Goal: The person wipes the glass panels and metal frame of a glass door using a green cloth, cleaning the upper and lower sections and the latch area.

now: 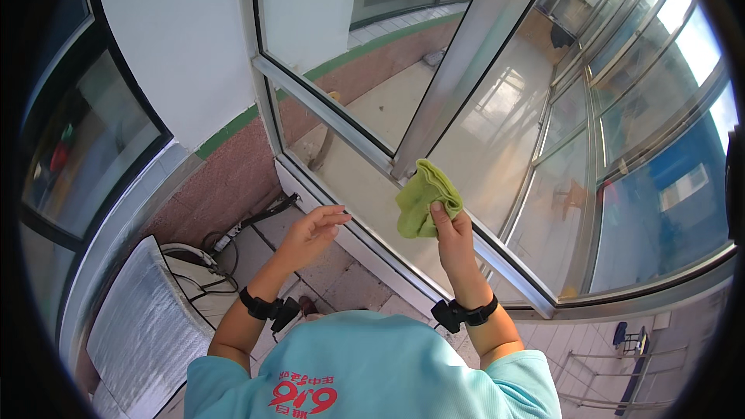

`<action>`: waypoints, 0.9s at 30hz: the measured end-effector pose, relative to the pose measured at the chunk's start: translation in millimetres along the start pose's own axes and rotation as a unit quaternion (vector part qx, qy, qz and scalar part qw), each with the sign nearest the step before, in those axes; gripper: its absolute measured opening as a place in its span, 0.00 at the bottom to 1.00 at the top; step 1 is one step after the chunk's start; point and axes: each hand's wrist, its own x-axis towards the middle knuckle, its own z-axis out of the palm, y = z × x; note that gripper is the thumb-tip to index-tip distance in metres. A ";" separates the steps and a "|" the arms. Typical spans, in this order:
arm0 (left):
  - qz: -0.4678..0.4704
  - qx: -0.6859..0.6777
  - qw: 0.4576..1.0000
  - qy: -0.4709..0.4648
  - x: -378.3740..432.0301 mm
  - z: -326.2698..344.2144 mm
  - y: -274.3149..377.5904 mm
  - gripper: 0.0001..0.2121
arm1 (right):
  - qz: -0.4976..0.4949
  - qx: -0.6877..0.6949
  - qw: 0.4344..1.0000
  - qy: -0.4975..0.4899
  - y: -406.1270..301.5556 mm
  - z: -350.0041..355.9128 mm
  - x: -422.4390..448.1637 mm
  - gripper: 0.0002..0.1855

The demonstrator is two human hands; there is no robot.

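Observation:
My right hand (453, 230) grips a folded green cloth (428, 201) between thumb and fingers, holding it up in front of an aluminium-framed glass partition (384, 157). The cloth overlaps the metal frame near where an upright and a crossbar meet; whether it touches them I cannot tell. My left hand (317, 233) is raised to the left of the cloth, its fingers loosely spread and holding nothing, close to the partition's lower rail. Each wrist wears a black strap with a small black device.
A silvery foil-covered panel (148, 326) stands at lower left beside cables (218, 285) and a white object. A dark-framed window (87, 145) is at far left. A metal rack (628, 372) stands on the tiled floor at lower right. Behind the glass runs a glazed corridor (495, 105).

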 end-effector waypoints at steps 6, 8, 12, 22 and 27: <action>0.031 0.017 0.986 0.161 -35.1 -76.1 -1.3 0.14 | -0.585 -0.438 0.623 0.279 -184.9 -26.6 20.9 0.25; 0.034 0.018 0.978 0.203 -42.2 -88.2 -1.5 0.13 | -0.566 -0.538 0.546 0.302 -211.2 -37.9 36.9 0.26; 0.058 0.000 0.977 0.207 -39.3 -95.1 -0.3 0.12 | -0.403 -0.746 0.432 0.307 -201.1 -32.1 62.1 0.35; 0.060 -0.032 0.975 0.213 -31.7 -112.1 -8.9 0.11 | -0.362 -0.851 0.381 0.019 -135.5 -38.4 51.9 0.28; 0.066 -0.044 0.971 0.225 -28.6 -116.2 -12.9 0.10 | -0.416 -0.815 0.352 0.199 -263.3 -31.9 64.1 0.25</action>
